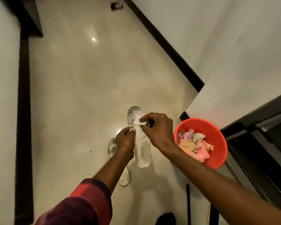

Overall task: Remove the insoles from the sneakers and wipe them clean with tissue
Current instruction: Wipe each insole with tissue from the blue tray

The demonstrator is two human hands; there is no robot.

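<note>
While wiping insole [142, 151], held mid-air over floor [71, 95] in left grip [125, 142] curled round its edge, press tissue [137, 122] pinched in right grip [157, 129] flat on grimy toe end. Stroke one way, refold often. Then second insole [113, 147] on floor.

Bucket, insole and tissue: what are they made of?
The bucket looks like plastic: even orange-red colour, smooth thin wall. The insole seems to be foam with a matte white top and printed letters; grey dirt marks its toe. The tissue looks like thin, crumpled white paper. Looks alone can't prove it.
</note>
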